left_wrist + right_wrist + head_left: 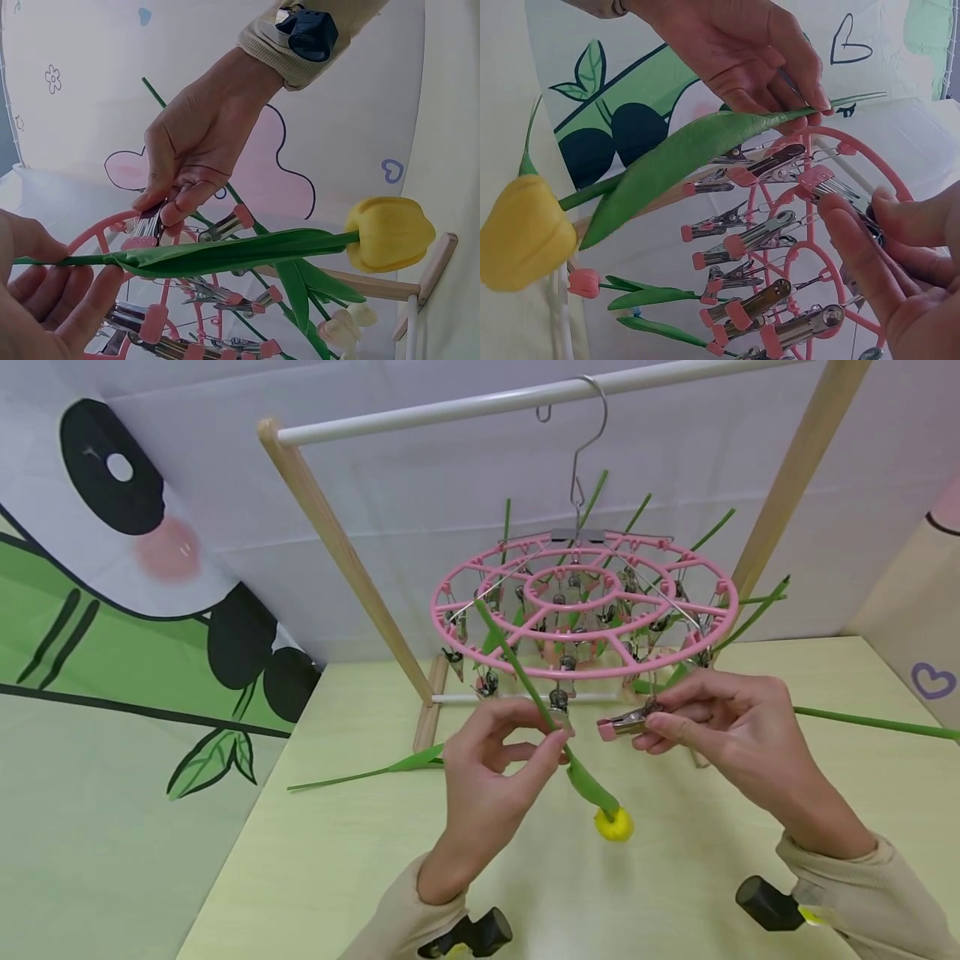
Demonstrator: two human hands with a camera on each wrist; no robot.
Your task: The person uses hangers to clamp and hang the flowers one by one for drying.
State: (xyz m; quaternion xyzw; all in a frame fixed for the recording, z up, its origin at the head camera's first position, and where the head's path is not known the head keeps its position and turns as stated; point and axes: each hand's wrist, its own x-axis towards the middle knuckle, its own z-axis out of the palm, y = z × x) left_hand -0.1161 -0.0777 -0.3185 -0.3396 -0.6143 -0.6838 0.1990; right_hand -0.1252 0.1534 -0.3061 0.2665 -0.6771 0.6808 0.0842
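Note:
My left hand [498, 781] pinches the green stem of a yellow artificial tulip [613, 824], whose bloom points down and to the right. In the left wrist view the yellow tulip [390, 234] lies nearly level, one long leaf along its stem. My right hand [731, 743] grips a metal clip [626, 724] with pink tips between thumb and fingers. The clip hangs from the near right edge of a round pink drying rack [551, 674]. Stem and clip are close together but apart in the head view. Whether the clip's jaws are spread cannot be told.
A steel hook [592, 427] hangs the rack from a white rod [450, 412] on a wooden frame [352, 577]. Several clips and green stems crowd beneath the ring. Another green stem [352, 779] lies on the table [300, 877] at left, and one [870, 719] extends at right.

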